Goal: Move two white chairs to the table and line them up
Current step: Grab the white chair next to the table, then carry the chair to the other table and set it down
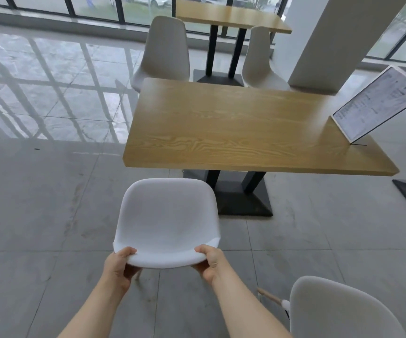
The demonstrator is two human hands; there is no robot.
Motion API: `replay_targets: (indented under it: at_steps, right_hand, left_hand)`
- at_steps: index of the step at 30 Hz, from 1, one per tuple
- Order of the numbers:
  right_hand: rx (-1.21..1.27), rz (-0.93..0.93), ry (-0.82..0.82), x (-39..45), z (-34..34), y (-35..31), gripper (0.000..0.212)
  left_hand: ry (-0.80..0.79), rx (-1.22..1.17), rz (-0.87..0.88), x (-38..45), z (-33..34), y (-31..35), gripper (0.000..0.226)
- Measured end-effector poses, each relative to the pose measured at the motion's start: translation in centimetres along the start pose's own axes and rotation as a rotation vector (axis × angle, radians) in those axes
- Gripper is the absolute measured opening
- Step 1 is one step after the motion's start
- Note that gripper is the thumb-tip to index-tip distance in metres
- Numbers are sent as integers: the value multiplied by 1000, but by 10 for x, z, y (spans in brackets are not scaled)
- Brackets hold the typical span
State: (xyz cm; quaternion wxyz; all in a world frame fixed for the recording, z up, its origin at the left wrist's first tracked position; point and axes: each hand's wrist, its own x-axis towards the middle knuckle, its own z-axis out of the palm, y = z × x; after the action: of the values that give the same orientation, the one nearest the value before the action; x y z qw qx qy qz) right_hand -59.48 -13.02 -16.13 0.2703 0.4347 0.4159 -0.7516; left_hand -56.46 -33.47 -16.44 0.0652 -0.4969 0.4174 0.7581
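- Now, head view: left hand and right hand both clamped on the top edge of a chair back, fingers curled over the rim, thumbs behind.
- Held chair facing the table, seat front close to the near long edge but not tucked under; legs mostly hidden beneath the shell.
- Second chair at lower right, well apart from the table, untouched, one wooden leg showing.
- On the table's right end, a sign stand; beyond the far edge, two more pale chairs at another table (not part of the job, by the look of it).
- Step in hand, as judged: placing the first chair at the near side.
- Next move likely calling for a short push forward and squaring the back to the table edge, keeping left to leave room alongside; then release, and fetching the second chair to sit level beside it.
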Motion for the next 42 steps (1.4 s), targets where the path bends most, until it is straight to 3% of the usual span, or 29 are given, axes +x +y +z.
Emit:
replay_targets:
  at_steps: [3,8,13,21,26,30,33,35,38,40,42]
  right_hand:
    - [5,-14,56,-4,-4,10,33]
    - [41,-116,36,-33,-24,3,33]
    - [33,-193,126,-74,-99,-19,44]
    - [-19,-296,373,-138,-305,-37,41]
    - [-134,-331,437,-168,-468,-25,36]
    - [-306,-251,657,-197,-603,7,14]
    - [-533,-224,729,-211,-671,29,8]
    - [-683,-208,730,-219,-698,46,23]
    - [-826,-201,813,-238,-719,73,47]
    - [-716,-197,853,-251,-723,91,56]
    - [-257,-165,817,-257,-724,111,61]
  left_hand:
    - [40,16,22,-4,-6,-11,27]
    - [52,-99,45,-34,1,-21,30]
    - [-37,-119,3,-85,19,-79,52]
    - [-305,471,-170,-201,106,-254,22]
    - [-355,745,-147,-274,143,-403,21]
    - [-362,939,-264,-312,138,-529,31]
    - [-206,901,-238,-354,134,-567,40]
    - [-5,942,-157,-364,129,-581,54]
    - [25,809,-171,-382,117,-607,50]
    - [-3,626,-217,-396,107,-623,38]
    - [-16,414,-322,-403,95,-633,33]
